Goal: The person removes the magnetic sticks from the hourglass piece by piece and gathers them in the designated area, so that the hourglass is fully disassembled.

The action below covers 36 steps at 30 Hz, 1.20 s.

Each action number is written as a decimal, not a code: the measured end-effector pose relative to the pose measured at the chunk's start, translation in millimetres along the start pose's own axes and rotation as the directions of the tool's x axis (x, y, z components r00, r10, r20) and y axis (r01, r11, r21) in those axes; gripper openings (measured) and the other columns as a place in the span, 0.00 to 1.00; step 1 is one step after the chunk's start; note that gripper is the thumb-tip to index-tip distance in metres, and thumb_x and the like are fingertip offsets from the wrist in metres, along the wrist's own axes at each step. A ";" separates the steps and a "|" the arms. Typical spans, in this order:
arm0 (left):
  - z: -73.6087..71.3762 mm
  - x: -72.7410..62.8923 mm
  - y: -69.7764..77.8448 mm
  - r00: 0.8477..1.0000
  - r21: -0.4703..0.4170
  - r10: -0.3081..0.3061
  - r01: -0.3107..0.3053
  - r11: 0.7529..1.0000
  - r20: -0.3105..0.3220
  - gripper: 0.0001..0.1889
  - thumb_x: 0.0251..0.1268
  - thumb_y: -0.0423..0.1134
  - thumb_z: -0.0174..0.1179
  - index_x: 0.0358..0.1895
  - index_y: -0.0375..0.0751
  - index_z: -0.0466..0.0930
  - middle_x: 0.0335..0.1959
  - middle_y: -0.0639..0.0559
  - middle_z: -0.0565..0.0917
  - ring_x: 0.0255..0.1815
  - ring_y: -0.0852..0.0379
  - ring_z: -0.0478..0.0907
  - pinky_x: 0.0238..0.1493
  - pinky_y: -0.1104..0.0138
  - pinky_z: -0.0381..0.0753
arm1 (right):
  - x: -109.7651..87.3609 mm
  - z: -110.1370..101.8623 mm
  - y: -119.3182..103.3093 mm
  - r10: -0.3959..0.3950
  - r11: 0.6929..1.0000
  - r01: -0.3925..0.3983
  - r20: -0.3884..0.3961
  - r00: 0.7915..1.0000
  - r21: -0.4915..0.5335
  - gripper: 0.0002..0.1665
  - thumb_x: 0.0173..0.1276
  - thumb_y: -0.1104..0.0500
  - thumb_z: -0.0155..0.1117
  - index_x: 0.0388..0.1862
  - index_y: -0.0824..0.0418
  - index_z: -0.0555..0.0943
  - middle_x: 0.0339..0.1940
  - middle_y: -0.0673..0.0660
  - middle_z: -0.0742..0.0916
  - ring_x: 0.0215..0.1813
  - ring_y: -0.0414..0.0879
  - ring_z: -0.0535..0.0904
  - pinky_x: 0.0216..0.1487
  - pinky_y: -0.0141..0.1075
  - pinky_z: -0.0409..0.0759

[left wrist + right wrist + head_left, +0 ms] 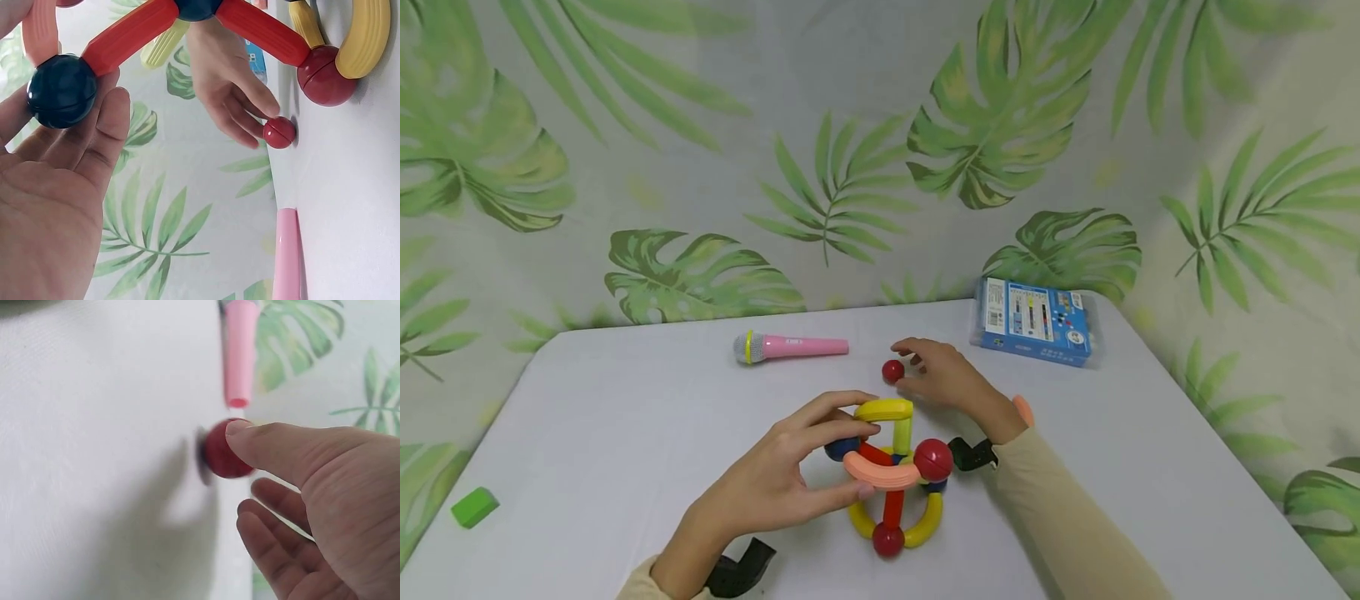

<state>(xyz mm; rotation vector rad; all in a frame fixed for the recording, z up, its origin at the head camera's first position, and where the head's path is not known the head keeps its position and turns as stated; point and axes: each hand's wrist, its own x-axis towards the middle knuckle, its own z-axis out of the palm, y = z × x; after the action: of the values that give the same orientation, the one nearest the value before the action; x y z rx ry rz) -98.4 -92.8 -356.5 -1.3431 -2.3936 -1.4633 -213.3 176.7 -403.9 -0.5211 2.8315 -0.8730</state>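
Note:
My left hand [778, 475] grips a structure of magnetic rods and balls, thumb at its coral curved rod [880, 473] and fingers around the dark blue ball [61, 91]. Red rods [265, 32], yellow curved rods [922, 525] and more red balls [888, 540] make up the rest of it. Beyond the structure, my right hand [951, 375] is at a loose red ball [892, 371] on the white table. In the right wrist view its thumb [269, 445] overlaps that ball [223, 453], while the other fingers are spread away from it.
A pink toy microphone [805, 346] lies behind the loose ball, to its left. At the back right is a blue box in clear packaging [1037, 321]. A green block [474, 507] sits near the table's left edge. Another coral piece [1023, 410] shows behind my right wrist.

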 end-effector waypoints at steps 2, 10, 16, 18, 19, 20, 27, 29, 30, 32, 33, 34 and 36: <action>-0.5 0.4 0.2 1.000 0.004 0.000 0.000 1.000 0.001 0.23 0.64 0.44 0.74 0.62 0.50 0.82 0.72 0.53 0.71 0.58 0.59 0.82 0.56 0.65 0.85 | -10.5 -8.5 -0.2 -0.024 1.000 0.025 -0.046 0.999 0.014 0.32 0.69 0.57 0.73 0.70 0.59 0.77 0.64 0.60 0.84 0.60 0.56 0.82 0.60 0.50 0.83; -1.6 2.4 1.4 1.000 0.010 -0.003 0.003 1.000 0.010 0.24 0.64 0.46 0.74 0.62 0.50 0.82 0.72 0.53 0.71 0.58 0.58 0.82 0.56 0.65 0.84 | -76.8 -45.2 -28.2 -0.198 0.969 0.230 -0.266 0.943 0.094 0.21 0.72 0.58 0.71 0.63 0.56 0.82 0.58 0.52 0.88 0.53 0.46 0.85 0.53 0.43 0.87; -1.9 3.1 -0.1 0.999 0.005 0.050 -0.050 0.999 0.009 0.23 0.65 0.42 0.73 0.62 0.47 0.81 0.72 0.49 0.72 0.57 0.57 0.83 0.56 0.64 0.85 | -108.9 -59.1 -62.1 -0.387 0.884 0.433 -0.241 0.890 0.176 0.19 0.72 0.62 0.69 0.61 0.53 0.84 0.55 0.48 0.89 0.49 0.41 0.84 0.49 0.35 0.86; -1.5 2.9 -0.7 0.998 0.006 0.062 -0.062 0.998 0.012 0.23 0.65 0.42 0.73 0.62 0.47 0.81 0.72 0.49 0.72 0.56 0.57 0.83 0.57 0.64 0.84 | -113.4 -57.0 -68.7 -0.414 0.873 0.455 -0.227 0.882 0.175 0.20 0.71 0.62 0.70 0.61 0.52 0.84 0.53 0.48 0.89 0.48 0.40 0.84 0.47 0.34 0.86; -1.4 2.7 -0.7 0.998 0.008 0.065 -0.065 0.998 0.013 0.22 0.65 0.42 0.73 0.62 0.47 0.81 0.72 0.49 0.72 0.56 0.57 0.83 0.57 0.63 0.84 | -114.8 -55.4 -71.4 -0.419 0.874 0.457 -0.223 0.880 0.164 0.20 0.71 0.62 0.70 0.61 0.52 0.84 0.52 0.47 0.89 0.47 0.39 0.84 0.45 0.34 0.86; -1.2 2.6 -0.7 0.998 0.010 0.067 -0.068 0.998 0.012 0.22 0.65 0.42 0.73 0.62 0.47 0.81 0.72 0.49 0.72 0.57 0.56 0.83 0.58 0.63 0.84 | -115.7 -53.8 -73.6 -0.418 0.878 0.454 -0.222 0.881 0.150 0.20 0.71 0.61 0.71 0.61 0.51 0.84 0.50 0.45 0.89 0.46 0.39 0.84 0.44 0.33 0.86; -0.3 1.9 0.1 0.998 0.015 0.067 -0.068 0.998 0.018 0.22 0.66 0.42 0.72 0.62 0.47 0.82 0.71 0.49 0.72 0.57 0.57 0.83 0.56 0.64 0.85 | -116.8 -47.5 -76.1 -0.370 0.901 0.407 -0.227 0.901 0.148 0.17 0.71 0.60 0.71 0.58 0.50 0.86 0.42 0.40 0.89 0.42 0.35 0.83 0.44 0.34 0.86; -0.2 1.6 -0.1 0.998 0.018 0.067 -0.067 0.998 0.015 0.22 0.66 0.43 0.72 0.62 0.47 0.82 0.72 0.49 0.72 0.57 0.58 0.82 0.55 0.64 0.85 | -116.1 -48.4 -74.4 -0.374 0.896 0.413 -0.226 0.900 0.161 0.17 0.71 0.61 0.71 0.58 0.51 0.86 0.42 0.42 0.89 0.42 0.35 0.83 0.45 0.35 0.87; -0.3 1.4 -0.1 0.998 0.019 0.062 -0.062 0.998 0.012 0.22 0.65 0.43 0.73 0.62 0.47 0.82 0.72 0.50 0.72 0.57 0.59 0.82 0.55 0.64 0.85 | -115.7 -49.6 -73.2 -0.377 0.894 0.418 -0.232 0.897 0.162 0.17 0.70 0.61 0.71 0.57 0.52 0.86 0.42 0.42 0.89 0.41 0.36 0.84 0.45 0.35 0.87; -0.9 1.4 0.0 0.999 0.021 0.053 -0.053 0.998 0.007 0.22 0.65 0.44 0.73 0.62 0.48 0.82 0.73 0.51 0.71 0.57 0.60 0.82 0.55 0.65 0.84 | -116.1 -53.3 -70.4 -0.373 0.892 0.421 -0.259 0.891 0.165 0.17 0.69 0.63 0.72 0.57 0.53 0.86 0.44 0.44 0.90 0.41 0.36 0.83 0.45 0.34 0.87; -1.3 1.4 0.2 0.999 0.022 0.048 -0.049 0.999 0.007 0.23 0.65 0.45 0.73 0.62 0.48 0.82 0.73 0.51 0.71 0.57 0.60 0.82 0.55 0.65 0.84 | -117.0 -55.9 -68.5 -0.367 0.892 0.420 -0.276 0.889 0.166 0.18 0.69 0.64 0.72 0.56 0.54 0.87 0.45 0.45 0.90 0.41 0.37 0.83 0.45 0.33 0.86; -1.7 1.5 0.6 0.999 0.023 0.041 -0.041 0.999 0.007 0.23 0.65 0.45 0.73 0.62 0.49 0.82 0.73 0.52 0.70 0.57 0.61 0.82 0.54 0.66 0.84 | -118.5 -58.4 -65.8 -0.354 0.897 0.412 -0.296 0.887 0.160 0.18 0.68 0.65 0.72 0.56 0.55 0.87 0.45 0.46 0.90 0.41 0.37 0.83 0.45 0.32 0.86; -2.2 1.7 2.0 1.000 0.023 0.024 -0.024 0.999 0.010 0.23 0.65 0.46 0.73 0.62 0.50 0.82 0.73 0.54 0.70 0.57 0.62 0.81 0.55 0.66 0.84 | -123.1 -62.9 -58.2 -0.309 0.916 0.374 -0.338 0.889 0.146 0.18 0.68 0.66 0.72 0.55 0.55 0.87 0.46 0.47 0.91 0.42 0.38 0.83 0.44 0.30 0.85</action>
<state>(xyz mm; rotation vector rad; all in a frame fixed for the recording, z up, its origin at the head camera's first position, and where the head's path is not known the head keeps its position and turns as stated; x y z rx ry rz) -99.0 -93.0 -353.1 -1.3721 -2.3843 -1.4224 -96.1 209.2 -316.1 -0.9544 2.9101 -1.4124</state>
